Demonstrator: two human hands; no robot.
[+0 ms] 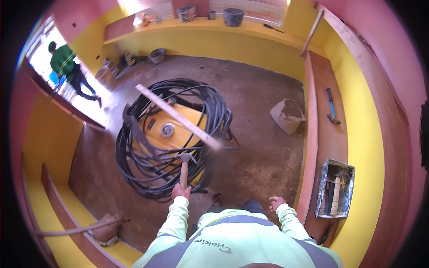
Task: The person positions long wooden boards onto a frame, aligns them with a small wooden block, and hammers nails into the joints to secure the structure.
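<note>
My left hand (pixel 181 192) is closed round the wooden handle of a claw hammer (pixel 184 173), its metal head pointing away from me. Beyond the hammer, a big coil of black cable or hose (pixel 127 165) surrounds a yellow box-like machine (pixel 178 139) with a round fitting on top. A pale wooden strip (pixel 176 115) slants across the machine; its near end is blurred, and I cannot tell whether it rests there. My right hand (pixel 277 203) hangs low near the right bench, fingers loosely apart, with nothing visible in it.
A blue-handled hammer (pixel 330 105) and a grimy tray (pixel 319 201) of tools lie on the right bench (pixel 319 138). An open sack (pixel 286 117) stands on the floor. Buckets (pixel 233 17) line the far ledge. A person in green (pixel 65 62) is at the left doorway.
</note>
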